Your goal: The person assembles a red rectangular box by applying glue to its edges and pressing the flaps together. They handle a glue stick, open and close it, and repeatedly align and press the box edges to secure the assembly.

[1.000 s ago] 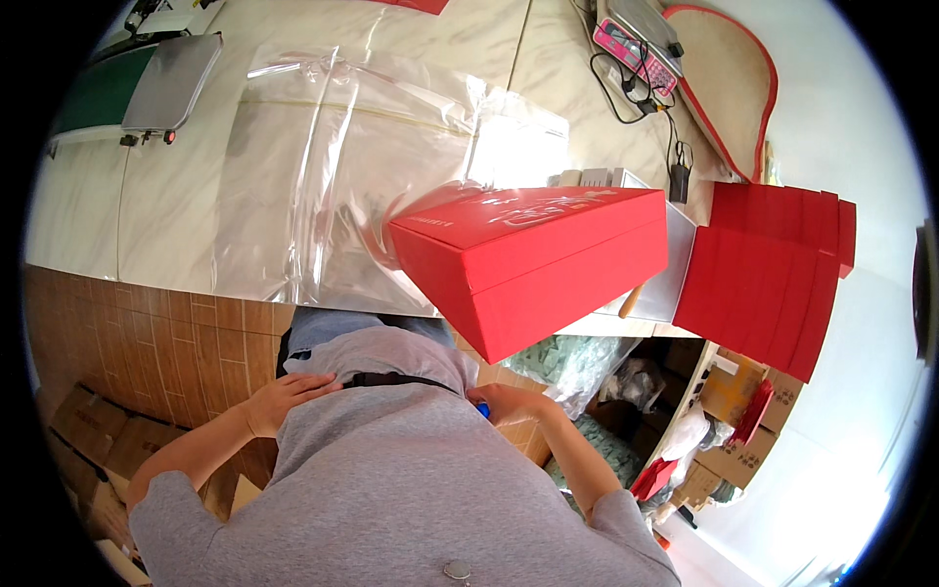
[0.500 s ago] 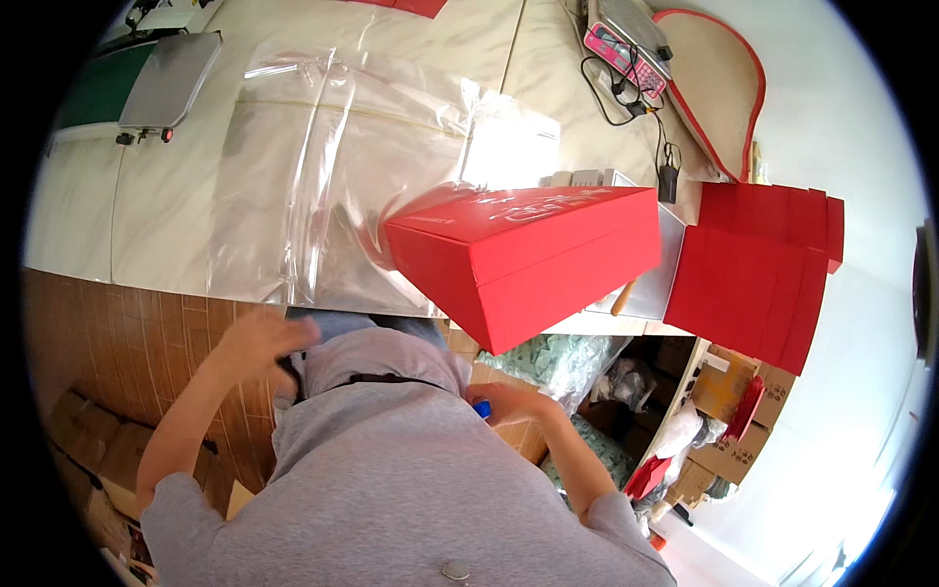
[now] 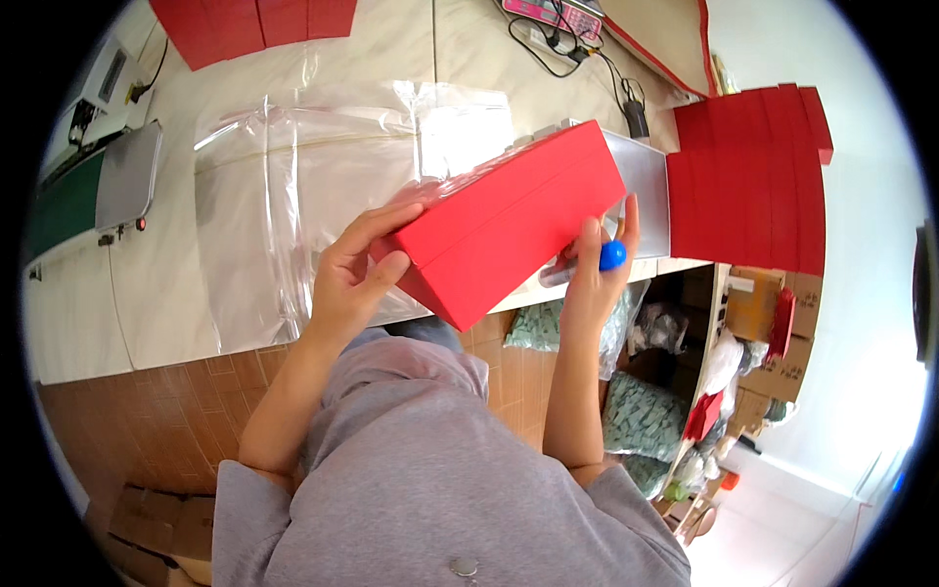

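A red gift box sits tilted at the table's front edge, over a sheet of clear plastic film. My left hand grips its near left corner, the fingers along the upper face and the thumb against the end. At the box's right side is my right hand, its fingers pointing up and closed around a small tool with a round blue end. The rest of that tool is mostly hidden, so its kind does not show. Whether the right fingertips touch the box, I cannot tell.
Stacked red boxes stand at the right, beside a grey-white tray. More red boxes lie at the far left. A machine with a green bed is on the left. Black cables run at the back. Below are shelves with bagged green packing.
Both hands have come up from my waist to the red box; the left has taken hold of its corner. The blue-ended tool has come up with my right hand. The whole view has shifted.
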Motion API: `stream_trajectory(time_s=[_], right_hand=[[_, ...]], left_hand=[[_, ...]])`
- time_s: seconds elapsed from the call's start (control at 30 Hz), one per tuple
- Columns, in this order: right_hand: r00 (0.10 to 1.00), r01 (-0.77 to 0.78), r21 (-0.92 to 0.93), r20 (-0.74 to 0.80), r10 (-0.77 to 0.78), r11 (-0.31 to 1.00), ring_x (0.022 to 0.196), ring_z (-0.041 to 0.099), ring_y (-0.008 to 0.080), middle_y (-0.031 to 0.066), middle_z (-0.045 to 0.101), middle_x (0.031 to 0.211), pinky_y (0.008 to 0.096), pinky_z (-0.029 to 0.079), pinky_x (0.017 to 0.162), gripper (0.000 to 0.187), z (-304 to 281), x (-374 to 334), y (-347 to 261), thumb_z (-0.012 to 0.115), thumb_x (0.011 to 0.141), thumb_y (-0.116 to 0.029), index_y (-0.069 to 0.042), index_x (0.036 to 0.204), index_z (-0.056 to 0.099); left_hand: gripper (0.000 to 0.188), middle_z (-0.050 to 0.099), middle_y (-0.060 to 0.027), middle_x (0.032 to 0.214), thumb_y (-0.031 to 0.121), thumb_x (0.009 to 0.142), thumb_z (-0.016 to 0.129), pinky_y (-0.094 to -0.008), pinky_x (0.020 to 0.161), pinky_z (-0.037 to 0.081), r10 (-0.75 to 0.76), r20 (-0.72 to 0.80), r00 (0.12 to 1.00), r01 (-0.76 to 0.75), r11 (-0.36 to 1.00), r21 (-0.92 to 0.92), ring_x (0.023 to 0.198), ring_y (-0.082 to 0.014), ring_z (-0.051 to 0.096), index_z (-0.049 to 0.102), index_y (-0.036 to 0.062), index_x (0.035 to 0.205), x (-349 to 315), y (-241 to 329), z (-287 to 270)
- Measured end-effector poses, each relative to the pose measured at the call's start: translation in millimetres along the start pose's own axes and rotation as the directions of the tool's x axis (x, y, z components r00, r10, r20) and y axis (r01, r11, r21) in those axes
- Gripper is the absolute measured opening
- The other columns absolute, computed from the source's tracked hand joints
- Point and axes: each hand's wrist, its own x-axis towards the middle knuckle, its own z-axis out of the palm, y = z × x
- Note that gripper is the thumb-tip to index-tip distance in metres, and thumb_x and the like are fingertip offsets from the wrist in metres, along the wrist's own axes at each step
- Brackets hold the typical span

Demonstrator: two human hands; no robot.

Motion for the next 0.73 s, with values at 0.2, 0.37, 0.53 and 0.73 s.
stream_trajectory(time_s=[0.2,0.37,0.53,0.73], right_hand=[[0.995,-0.098,0.059,0.038,0.096,0.993,0.055,0.048,0.0057,0.0059,0.056,0.084,0.0195,0.038,0.045,0.067,-2.6,14.6,6.4,0.060,0.090,-0.014,-0.003,0.143,0.021],[0.990,-0.132,0.067,0.062,0.127,0.989,0.055,0.049,0.0059,0.0043,0.056,0.082,0.0195,0.040,0.045,0.067,-4.4,14.0,8.4,0.060,0.089,-0.012,-0.005,0.143,0.021],[0.986,-0.161,0.119,0.071,0.153,0.980,0.055,0.049,0.0054,0.0021,0.056,0.074,0.0189,0.040,0.045,0.064,-5.9,13.0,6.4,0.058,0.089,-0.010,-0.006,0.142,0.023],[0.980,-0.183,0.116,0.105,0.171,0.976,0.052,0.050,0.0068,0.0032,0.056,0.072,0.0194,0.040,0.044,0.065,-5.9,9.7,6.2,0.057,0.089,-0.008,-0.008,0.144,0.021]], left_hand=[[0.041,0.054,-0.0095,0.126,0.013,0.086,0.061,-0.0327,0.102,0.033,-0.035,-0.041,0.999,0.035,0.999,-0.002,0.117,-0.0178,0.049,0.053,0.0027,0.125,-4.8,6.4,7.6],[0.039,0.053,-0.0121,0.127,0.011,0.087,0.058,-0.0315,0.098,0.039,-0.007,-0.081,0.997,0.004,1.000,-0.030,0.117,-0.0179,0.048,0.050,0.0026,0.125,-6.4,6.2,14.7],[0.038,0.050,-0.0118,0.126,0.019,0.087,0.059,-0.0298,0.091,0.042,0.042,-0.128,0.991,-0.047,0.998,-0.037,0.111,-0.0168,0.049,0.049,0.0027,0.120,-5.1,0.9,24.8],[0.047,0.047,-0.0125,0.128,0.027,0.086,0.061,-0.0306,0.095,0.038,0.174,-0.200,0.964,-0.132,0.969,0.208,0.110,-0.0186,0.047,0.042,0.0069,0.124,0.3,-5.4,34.5]])
